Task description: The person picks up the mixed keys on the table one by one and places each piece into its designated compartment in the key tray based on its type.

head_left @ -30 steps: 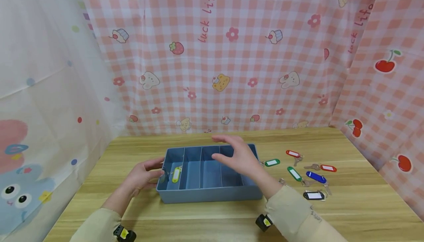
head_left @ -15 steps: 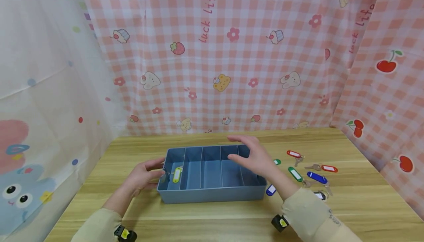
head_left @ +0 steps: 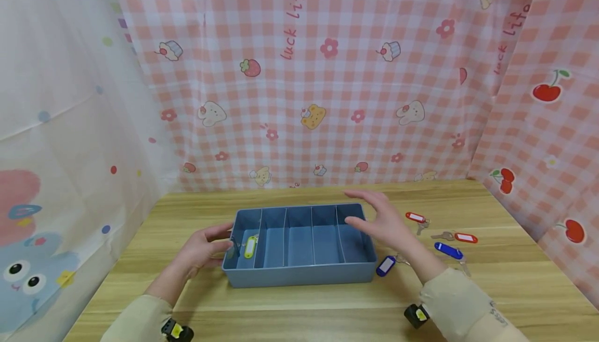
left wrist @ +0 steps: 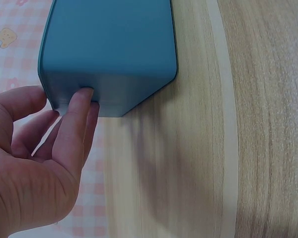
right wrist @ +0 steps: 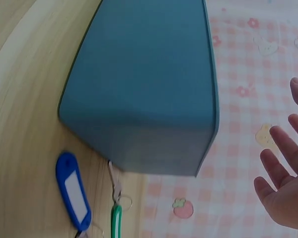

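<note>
A blue-grey divided tray [head_left: 299, 274] lies lengthwise before me, and a yellow key tag [head_left: 250, 247] rests in its leftmost compartment. My left hand [head_left: 206, 248] is at the tray's left end; in the left wrist view the fingertips [left wrist: 83, 94] touch the end wall. Just beyond the right end, my right hand [head_left: 381, 222] hovers with its fingers spread and nothing in them. Below that hand a blue key tag [head_left: 386, 265] with a key lies beside the tray. The right wrist view also shows a green key tag [right wrist: 116, 223] with its key near the tray.
On the right side of the wooden table [head_left: 299, 313] lie two red key tags [head_left: 415, 217] and another blue key tag [head_left: 448, 250], each with a key. The right forearm covers part of this area. A checked pink cloth [head_left: 299, 149] hangs behind the table.
My right hand has moved rightward from above the tray's compartments to past its right end, uncovering the rightmost compartment and a blue key tag. The left hand and the tray stay put.
</note>
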A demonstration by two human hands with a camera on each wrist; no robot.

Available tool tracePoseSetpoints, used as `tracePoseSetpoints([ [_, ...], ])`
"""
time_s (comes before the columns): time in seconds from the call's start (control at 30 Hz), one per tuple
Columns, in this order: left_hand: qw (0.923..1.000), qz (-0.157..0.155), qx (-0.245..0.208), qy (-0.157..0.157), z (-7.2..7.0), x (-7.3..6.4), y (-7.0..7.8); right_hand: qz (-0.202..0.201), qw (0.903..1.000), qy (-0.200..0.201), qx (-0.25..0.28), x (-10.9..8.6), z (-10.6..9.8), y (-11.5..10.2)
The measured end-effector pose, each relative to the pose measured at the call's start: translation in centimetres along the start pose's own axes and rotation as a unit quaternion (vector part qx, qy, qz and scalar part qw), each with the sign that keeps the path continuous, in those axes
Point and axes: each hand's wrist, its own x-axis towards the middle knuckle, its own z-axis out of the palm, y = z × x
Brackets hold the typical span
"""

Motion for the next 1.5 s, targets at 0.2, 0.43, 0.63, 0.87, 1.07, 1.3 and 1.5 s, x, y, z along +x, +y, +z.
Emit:
tracePoseSetpoints([
  [0.2,1.0000,-0.002,-0.001,-0.002,0.0,0.0,0.0,0.007,0.9998,0.008,-0.015,-0.7,-1.2,0.7],
  [0.43,1.0000,-0.002,-0.002,-0.001,0.0,0.1,0.0,0.010,0.9998,0.010,-0.012,-1.6,-2.5,2.0],
  [0.63,1.0000,-0.006,-0.001,0.001,0.0,0.0,-0.1,0.005,0.9999,0.011,-0.006,-2.3,-3.4,3.1],
  [0.87,1.0000,-0.003,0.003,-0.001,-0.1,0.2,-0.1,0.007,1.0000,0.003,0.000,-3.1,-4.4,4.5],
  [1.07,1.0000,0.001,0.003,-0.003,-0.2,0.3,-0.2,0.008,0.9999,-0.001,-0.006,-3.7,-5.3,5.6],
  [1.3,1.0000,0.002,0.000,-0.005,-0.1,0.3,-0.1,0.012,0.9995,-0.010,-0.027,-4.6,-6.0,6.5],
  [1.5,1.0000,0.005,0.002,-0.006,-0.2,0.3,-0.1,-0.007,0.9982,-0.022,-0.055,-5.6,-6.1,7.5],
])
